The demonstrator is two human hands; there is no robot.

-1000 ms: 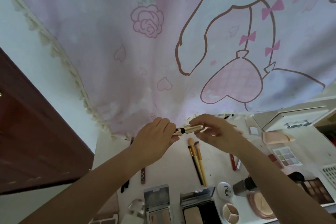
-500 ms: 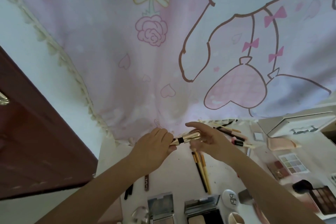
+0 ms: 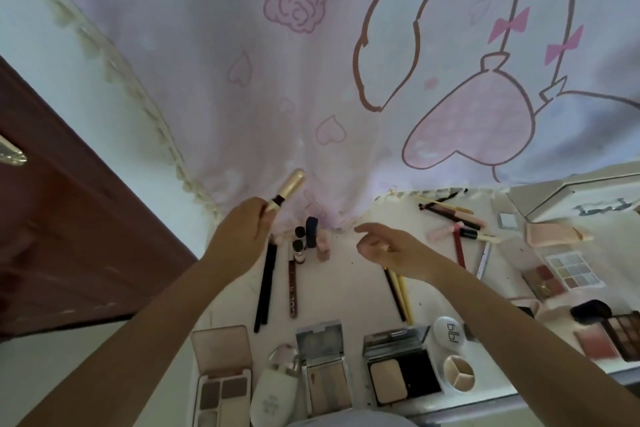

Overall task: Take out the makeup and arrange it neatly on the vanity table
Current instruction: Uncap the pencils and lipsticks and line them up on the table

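My left hand grips a gold makeup tube with a black band, tilted up to the right above the back left of the white vanity table. My right hand hovers over the table's middle with loosely curled fingers and nothing in it. Just below the tube stands a small group of bottles and a dark blue item. Two long dark pencils lie beside them. Two brushes lie under my right wrist.
Open compacts and palettes line the near edge, with a round white case. More pens and tubes lie at the back right, near an eyeshadow palette. A pink printed curtain hangs behind; a brown door stands left.
Both hands held the gold tube level between them. My right hand has let go and dropped to the right; my left hand now holds the tube alone, tipped upward.
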